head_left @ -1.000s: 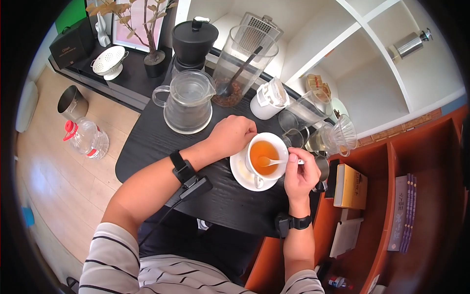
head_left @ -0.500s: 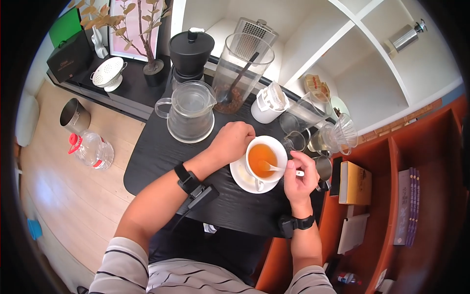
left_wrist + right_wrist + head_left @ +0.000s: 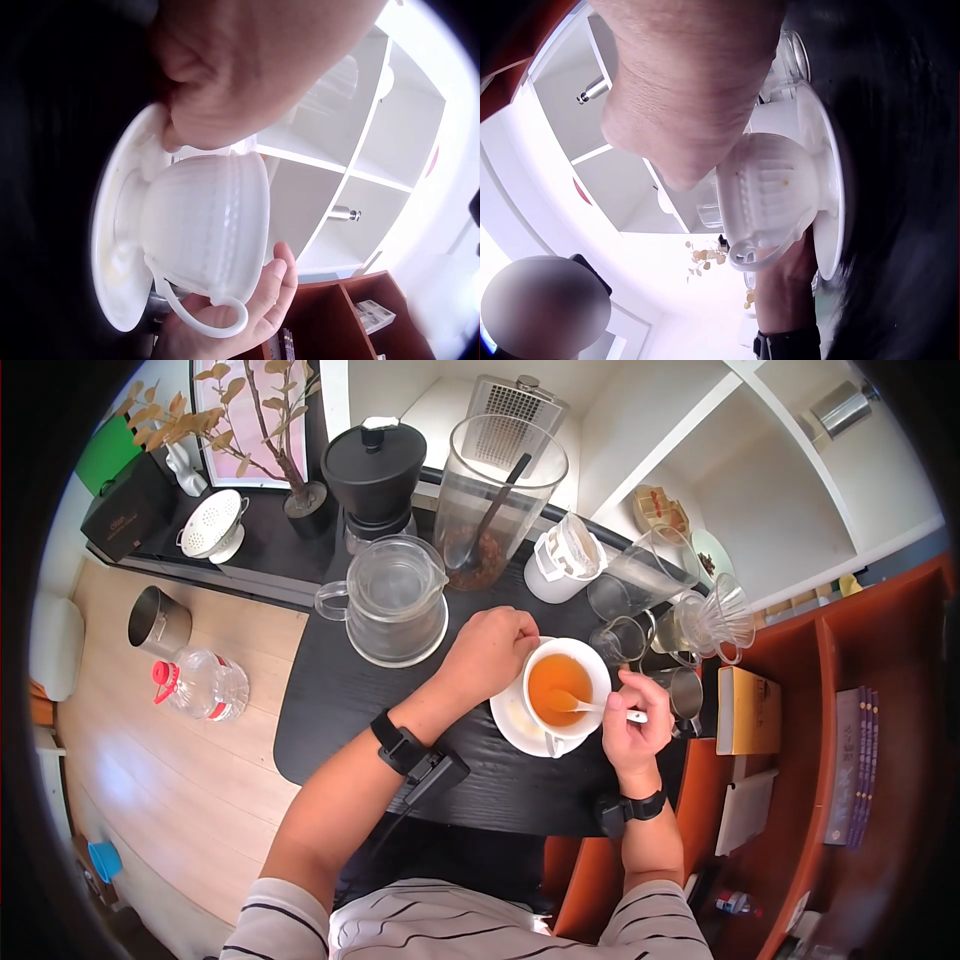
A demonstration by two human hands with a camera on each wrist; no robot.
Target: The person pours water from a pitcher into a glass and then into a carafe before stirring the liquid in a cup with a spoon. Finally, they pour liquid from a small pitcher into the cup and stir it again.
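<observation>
A white cup (image 3: 543, 715) of amber liquid stands on a white saucer (image 3: 508, 722) on the black table, its handle toward the person. My right hand (image 3: 638, 725) pinches the handle of a small white spoon (image 3: 587, 707), whose bowl dips in the liquid. On the cup's far left, my left hand (image 3: 495, 650) has curled fingers at the saucer's rim, with fingertips partly hidden by the cup. From the left wrist view, the cup (image 3: 202, 225) looks ribbed, and a left fingertip meets the saucer (image 3: 124, 281). The spoon is hidden in both wrist views.
Behind the left hand stand a glass server (image 3: 395, 605), a black grinder (image 3: 375, 475) and a tall glass container (image 3: 500, 480) with a dark scoop. A white cup with a drip bag (image 3: 563, 565), glassware and a metal pitcher (image 3: 682, 695) line the far right edge.
The head view has shifted, so the table's things appear farther right. The spoon bowl has moved slightly toward the near side inside the cup; the left hand keeps its place at the saucer.
</observation>
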